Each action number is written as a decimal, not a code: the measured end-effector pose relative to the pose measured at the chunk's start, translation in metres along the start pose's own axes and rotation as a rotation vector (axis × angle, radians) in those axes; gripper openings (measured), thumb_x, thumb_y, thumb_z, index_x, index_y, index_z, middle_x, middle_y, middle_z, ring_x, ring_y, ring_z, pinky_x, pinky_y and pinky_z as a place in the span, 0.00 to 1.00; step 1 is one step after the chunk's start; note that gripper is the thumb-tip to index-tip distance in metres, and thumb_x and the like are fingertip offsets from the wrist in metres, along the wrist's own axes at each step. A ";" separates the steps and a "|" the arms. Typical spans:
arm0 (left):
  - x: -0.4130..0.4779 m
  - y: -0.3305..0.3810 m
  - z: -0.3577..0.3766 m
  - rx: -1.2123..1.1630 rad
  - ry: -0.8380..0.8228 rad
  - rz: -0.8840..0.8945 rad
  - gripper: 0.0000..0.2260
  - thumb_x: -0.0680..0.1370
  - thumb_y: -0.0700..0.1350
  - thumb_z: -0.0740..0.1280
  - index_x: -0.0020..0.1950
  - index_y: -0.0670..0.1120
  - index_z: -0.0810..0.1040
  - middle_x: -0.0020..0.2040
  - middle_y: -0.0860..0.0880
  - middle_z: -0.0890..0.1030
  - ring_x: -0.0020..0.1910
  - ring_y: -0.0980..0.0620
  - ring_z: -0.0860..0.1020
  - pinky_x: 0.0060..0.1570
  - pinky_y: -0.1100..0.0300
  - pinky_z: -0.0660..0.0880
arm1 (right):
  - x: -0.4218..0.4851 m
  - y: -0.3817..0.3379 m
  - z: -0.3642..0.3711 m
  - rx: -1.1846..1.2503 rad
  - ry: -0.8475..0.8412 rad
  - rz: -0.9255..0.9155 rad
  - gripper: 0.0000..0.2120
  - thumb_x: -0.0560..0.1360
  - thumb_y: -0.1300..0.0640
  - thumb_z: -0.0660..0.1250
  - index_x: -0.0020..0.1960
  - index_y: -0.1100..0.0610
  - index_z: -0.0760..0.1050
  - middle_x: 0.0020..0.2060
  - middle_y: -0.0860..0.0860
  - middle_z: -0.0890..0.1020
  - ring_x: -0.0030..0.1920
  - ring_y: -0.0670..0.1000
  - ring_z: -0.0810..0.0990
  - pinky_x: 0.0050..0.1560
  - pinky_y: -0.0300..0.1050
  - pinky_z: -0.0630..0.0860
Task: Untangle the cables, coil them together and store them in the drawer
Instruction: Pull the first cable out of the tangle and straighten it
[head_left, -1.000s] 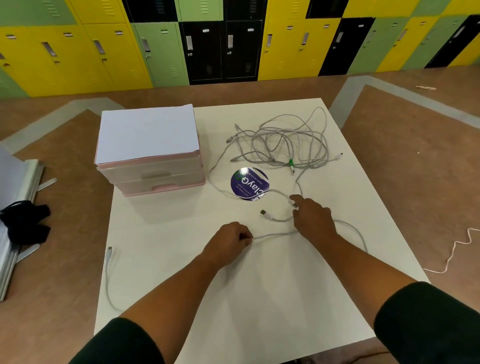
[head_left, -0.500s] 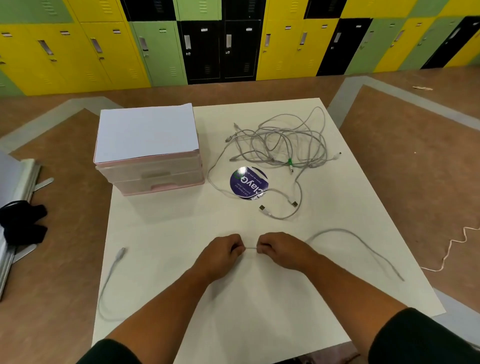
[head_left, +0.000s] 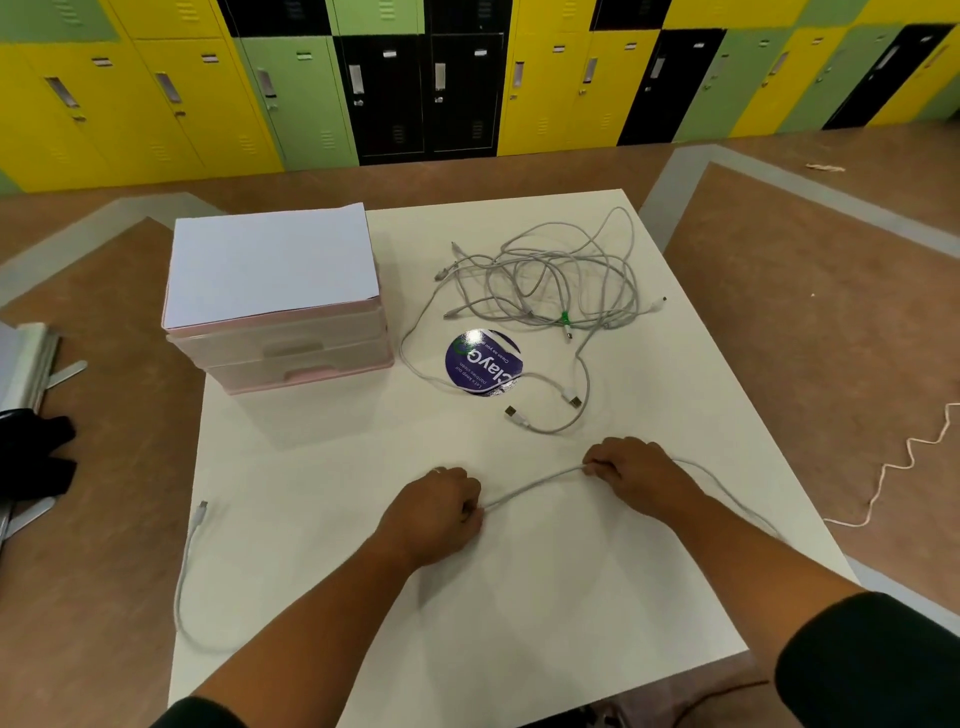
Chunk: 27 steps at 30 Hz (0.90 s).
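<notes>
As I look down through the head camera, both hands sit low over the near half of the desk (head_left: 571, 597), each one clenched around the same grey cable (head_left: 530, 488). My left hand (head_left: 436, 512) grips it with the fingers curled under, knuckles up. My right hand (head_left: 631, 473) pinches it a little farther from me and to the right. Between the two hands the cable runs as a short, nearly straight span, lifted just off the desk.

Past the right hand it trails along the outside of that forearm toward the desk's right edge. On the other side it disappears under my left forearm; a loose length with a small plug (head_left: 201, 506) lies by the left edge, well apart from the left hand.

Beyond the right hand, two USB ends (head_left: 574, 400) lie on the desk, near it but not touching. Farther back is the tangle of cables (head_left: 561, 280), heaped at the far right of the desk. A round purple sticker (head_left: 483, 361) lies between that heap and my hands.

At the far left of the desk stands a pink drawer box (head_left: 291, 353), its two drawers closed and facing me, with a white sheet (head_left: 270, 265) on top. Yellow, green and black lockers (head_left: 311, 93) line the wall behind.
</notes>
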<state>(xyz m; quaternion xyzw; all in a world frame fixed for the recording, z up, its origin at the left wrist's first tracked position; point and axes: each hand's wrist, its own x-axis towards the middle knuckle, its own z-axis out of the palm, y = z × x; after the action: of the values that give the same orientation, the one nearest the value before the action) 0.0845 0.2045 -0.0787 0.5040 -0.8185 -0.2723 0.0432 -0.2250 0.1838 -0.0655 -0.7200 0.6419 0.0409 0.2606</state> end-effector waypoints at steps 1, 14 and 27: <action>0.003 0.001 -0.002 0.020 0.000 0.007 0.09 0.77 0.55 0.64 0.46 0.50 0.76 0.45 0.52 0.74 0.46 0.52 0.72 0.42 0.56 0.72 | 0.000 -0.002 0.002 0.009 0.014 -0.009 0.10 0.82 0.49 0.60 0.55 0.47 0.79 0.50 0.45 0.80 0.52 0.50 0.76 0.58 0.50 0.68; 0.066 0.076 0.028 -0.137 -0.010 -0.003 0.09 0.82 0.50 0.63 0.53 0.47 0.79 0.49 0.48 0.80 0.47 0.50 0.76 0.47 0.58 0.72 | -0.007 -0.011 0.015 -0.034 0.024 -0.106 0.13 0.82 0.45 0.58 0.60 0.43 0.79 0.48 0.45 0.80 0.51 0.50 0.76 0.53 0.47 0.66; 0.069 0.066 0.029 -0.061 -0.010 0.035 0.05 0.81 0.45 0.63 0.47 0.46 0.76 0.46 0.48 0.78 0.44 0.51 0.73 0.46 0.58 0.71 | -0.031 0.103 -0.034 0.068 0.035 0.180 0.11 0.82 0.49 0.60 0.58 0.47 0.80 0.53 0.45 0.80 0.56 0.50 0.78 0.62 0.52 0.71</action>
<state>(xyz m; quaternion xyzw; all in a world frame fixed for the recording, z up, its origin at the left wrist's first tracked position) -0.0119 0.1804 -0.0853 0.4866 -0.8187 -0.2989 0.0592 -0.3366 0.1928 -0.0575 -0.6508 0.7094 0.0298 0.2687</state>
